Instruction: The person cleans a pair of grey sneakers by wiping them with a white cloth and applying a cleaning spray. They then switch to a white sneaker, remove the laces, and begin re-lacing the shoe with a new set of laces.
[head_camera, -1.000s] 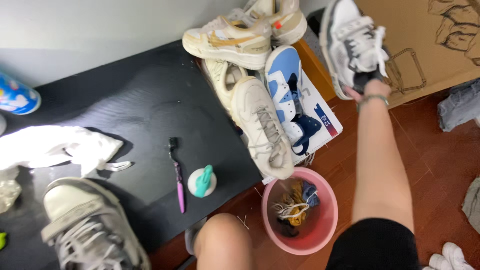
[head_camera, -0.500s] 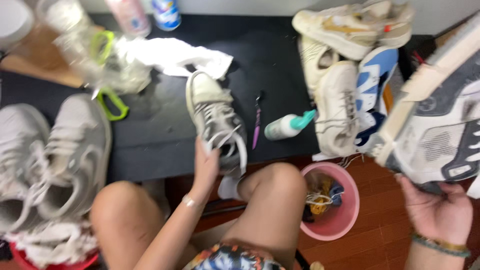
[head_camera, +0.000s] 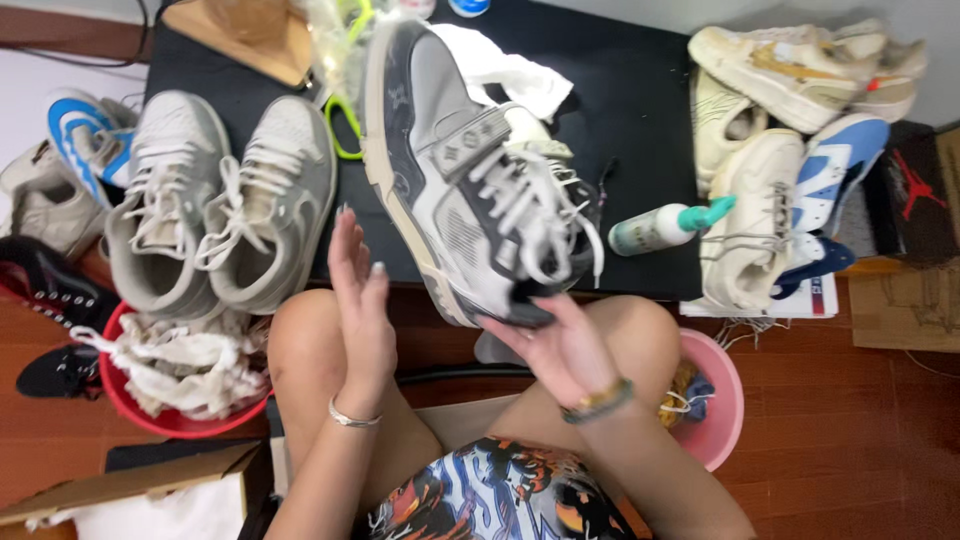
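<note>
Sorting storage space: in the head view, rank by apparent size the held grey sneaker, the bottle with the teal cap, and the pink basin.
1. Grey sneaker, though nearness to the camera enlarges it.
2. Pink basin, partly hidden by a knee.
3. Bottle.

Black shoebox (head_camera: 912, 195) far right; brown cardboard box (head_camera: 130, 480) bottom left.

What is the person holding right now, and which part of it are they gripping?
The right hand holds a grey and white sneaker up by its heel end. The left hand is open beside it, holding nothing.
</note>
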